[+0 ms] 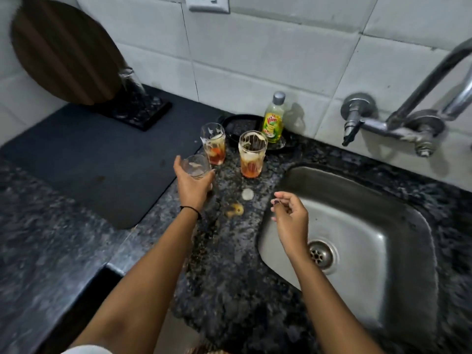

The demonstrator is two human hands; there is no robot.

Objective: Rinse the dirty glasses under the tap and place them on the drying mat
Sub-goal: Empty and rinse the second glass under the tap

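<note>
I count three dirty glasses; two stand upright on the desk [229, 251], the back glass [213, 145] and the middle glass [252, 159], both with red-brown liquid and white foam; the held glass [198, 166], clear with whitish residue, is in the left hand [192, 186], fingers curled round its wall, just beside the drying mat [97, 162]; its mouth points up, long axis about vertical; the right hand [291, 218] is over the sink [370, 213] edge, fingers loosely curled, empty.

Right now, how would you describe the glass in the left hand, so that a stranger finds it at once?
Between the steel sink and the dark drying mat, over the counter, are three glasses. It is the nearest glass, gripped by the left hand; unlike the two behind it, it holds no orange liquid.
</note>
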